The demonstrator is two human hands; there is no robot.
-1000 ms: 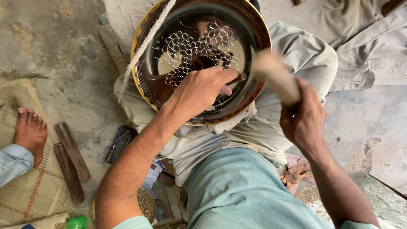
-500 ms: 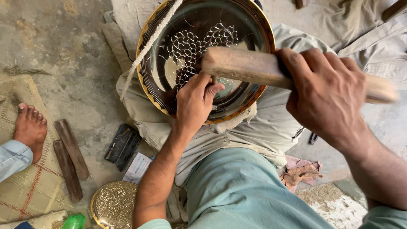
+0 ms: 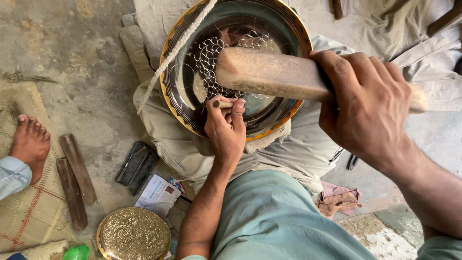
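Here the left hand (image 3: 225, 129) pinches a thin chisel (image 3: 222, 103), fingers closed around it, its tip hidden against the round metal plate (image 3: 192, 82). The plate rests on the person's lap, dark and glossy, with a gold rim and a scale-like engraved pattern. The right hand (image 3: 368, 103) grips a rough wooden mallet (image 3: 269, 74), fist tight; its far end is hidden.

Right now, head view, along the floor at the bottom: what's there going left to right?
Woven mat → two wooden sticks → embossed brass disc → person's left forearm → pink rag.
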